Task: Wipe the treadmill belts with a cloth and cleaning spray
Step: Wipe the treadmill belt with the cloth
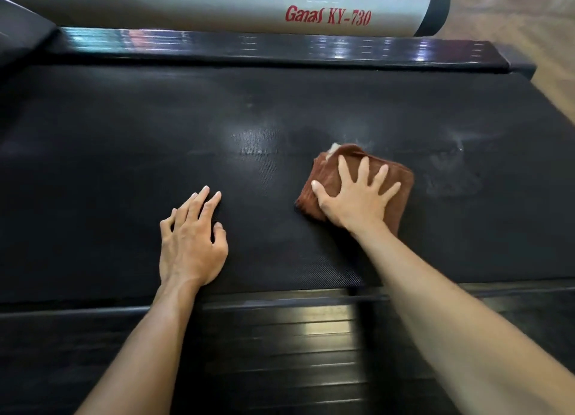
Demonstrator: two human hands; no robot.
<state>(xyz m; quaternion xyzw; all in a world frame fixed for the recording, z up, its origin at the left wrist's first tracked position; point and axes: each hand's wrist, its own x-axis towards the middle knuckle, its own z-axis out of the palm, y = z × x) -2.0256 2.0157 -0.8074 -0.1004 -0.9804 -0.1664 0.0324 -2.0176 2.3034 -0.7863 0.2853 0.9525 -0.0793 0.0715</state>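
Right hand spread flat, pressing folded brown cloth onto black treadmill belt. Left hand flat on belt, fingers extended, well apart from cloth. Wet smears beside cloth.

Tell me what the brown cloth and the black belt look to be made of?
The cloth, folded under the right hand, looks like soft ribbed microfibre or terry. The belt looks like matte rubber or PVC with a fine woven-like texture that catches the light.
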